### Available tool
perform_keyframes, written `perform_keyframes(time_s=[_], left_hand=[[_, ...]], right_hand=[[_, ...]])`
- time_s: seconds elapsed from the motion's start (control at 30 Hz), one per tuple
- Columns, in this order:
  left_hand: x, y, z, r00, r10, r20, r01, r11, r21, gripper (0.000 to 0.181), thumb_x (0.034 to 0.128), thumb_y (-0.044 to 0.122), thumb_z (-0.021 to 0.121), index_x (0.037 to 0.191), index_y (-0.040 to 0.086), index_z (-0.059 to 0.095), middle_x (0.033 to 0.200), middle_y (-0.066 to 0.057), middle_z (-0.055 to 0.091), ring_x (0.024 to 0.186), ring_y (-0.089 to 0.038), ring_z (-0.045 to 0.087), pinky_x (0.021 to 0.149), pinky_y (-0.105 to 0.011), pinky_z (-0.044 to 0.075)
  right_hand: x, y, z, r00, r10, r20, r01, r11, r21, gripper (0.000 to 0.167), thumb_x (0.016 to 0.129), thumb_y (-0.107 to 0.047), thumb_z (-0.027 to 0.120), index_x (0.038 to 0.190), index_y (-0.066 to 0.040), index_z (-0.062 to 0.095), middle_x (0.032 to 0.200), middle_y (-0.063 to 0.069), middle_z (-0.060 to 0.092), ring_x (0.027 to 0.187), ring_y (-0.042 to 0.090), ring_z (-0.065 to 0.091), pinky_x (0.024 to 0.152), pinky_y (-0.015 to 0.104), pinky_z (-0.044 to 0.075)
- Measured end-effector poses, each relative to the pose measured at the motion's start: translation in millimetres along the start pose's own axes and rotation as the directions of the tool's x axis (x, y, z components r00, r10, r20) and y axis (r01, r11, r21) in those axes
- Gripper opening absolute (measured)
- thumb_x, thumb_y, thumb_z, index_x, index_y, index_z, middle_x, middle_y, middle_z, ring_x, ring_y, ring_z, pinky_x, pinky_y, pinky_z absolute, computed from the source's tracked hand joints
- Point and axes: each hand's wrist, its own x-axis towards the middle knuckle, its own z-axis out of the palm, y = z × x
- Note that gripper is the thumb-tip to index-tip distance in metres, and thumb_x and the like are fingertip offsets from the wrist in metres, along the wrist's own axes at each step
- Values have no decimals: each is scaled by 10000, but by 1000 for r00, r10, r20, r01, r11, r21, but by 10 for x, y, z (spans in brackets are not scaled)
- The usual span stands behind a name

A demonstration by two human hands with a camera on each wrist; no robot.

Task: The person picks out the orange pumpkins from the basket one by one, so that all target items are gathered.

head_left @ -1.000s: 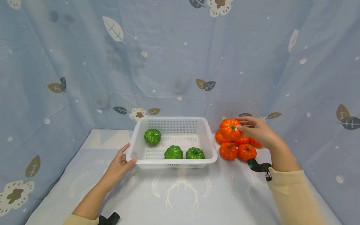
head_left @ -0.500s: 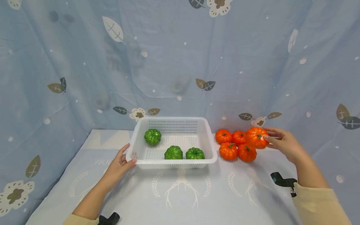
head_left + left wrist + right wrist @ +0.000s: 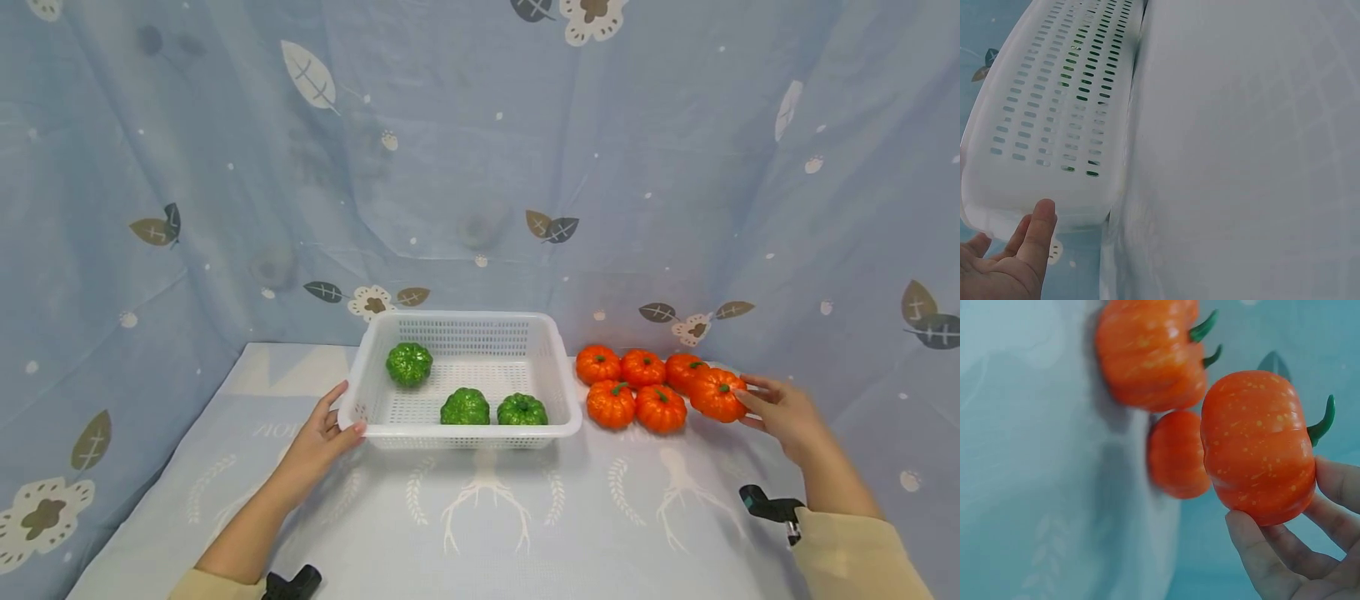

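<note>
A white plastic basket (image 3: 465,432) stands on the table with three glossy green toy pumpkins (image 3: 408,364) in it. My left hand (image 3: 318,446) holds its front left corner, thumb at the front rim and fingers along the side; in the left wrist view, that hand (image 3: 1013,265) touches the slotted basket wall (image 3: 1041,187). At the far right, my right hand (image 3: 787,417) grips an orange toy pumpkin (image 3: 717,395) between thumb and fingers. The right wrist view shows this pumpkin (image 3: 1260,447) held above the table, its green stem pointing away.
Several orange pumpkins (image 3: 611,405) sit close together in two rows, right of the basket. A blue patterned curtain (image 3: 480,167) hangs behind the table. A pale printed cloth (image 3: 555,517) covers the table, whose back edge lies just behind the basket.
My right hand has carried the orange pumpkin rightward and down, from above the group to its right end. Another orange pumpkin shows beside it in the back row. My left hand stays at the basket.
</note>
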Motion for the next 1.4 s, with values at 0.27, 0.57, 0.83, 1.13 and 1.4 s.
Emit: perform_keyframes(time_s=[0.27, 0.57, 0.83, 1.13, 1.4], left_hand=[[-3, 7, 7, 1000, -3, 0, 3, 1000, 6, 910, 978, 265, 675, 1621, 197, 34, 1468, -234, 433, 1301, -350, 506, 982, -343, 500], [5, -7, -4, 1000, -8, 3, 8, 1000, -4, 911, 978, 263, 675, 1621, 210, 32, 1471, -225, 429, 1306, -336, 500, 995, -352, 497], [3, -14, -2, 1000, -12, 4, 12, 1000, -4, 915, 978, 269, 675, 1621, 214, 28, 1484, -224, 419, 1316, -343, 492, 994, -355, 498], [-3, -13, 0, 1000, -20, 1, 20, 1000, -7, 921, 973, 272, 681, 1621, 224, 28, 1490, -221, 412, 1311, -333, 495, 1002, -368, 497], [-7, 1, 5, 1000, -17, 0, 17, 1000, -8, 919, 974, 264, 680, 1621, 208, 29, 1501, -233, 401, 1315, -340, 492, 998, -361, 500]], right_hand=[[124, 273, -11, 995, 96, 33, -97, 995, 35, 662, 1065, -251, 483, 1495, 166, 203, 1448, 427, 271, 832, -31, 562, 849, 363, 576], [191, 435, 63, 983, 177, 54, -182, 976, 117, 666, 1060, -238, 484, 1499, 159, 178, 1424, 416, 273, 797, 44, 595, 798, 319, 590], [227, 509, 103, 982, 179, 59, -186, 970, 158, 664, 1075, -253, 428, 1499, 171, 142, 1416, 444, 253, 767, 46, 618, 771, 305, 592], [238, 553, 125, 985, 165, 56, -172, 971, 167, 683, 1072, -275, 436, 1494, 180, 150, 1393, 431, 300, 772, 8, 610, 781, 304, 590], [216, 551, 158, 990, 134, 51, -142, 963, 228, 677, 1058, -237, 488, 1464, 201, 169, 1069, 115, 576, 762, 28, 635, 773, 313, 593]])
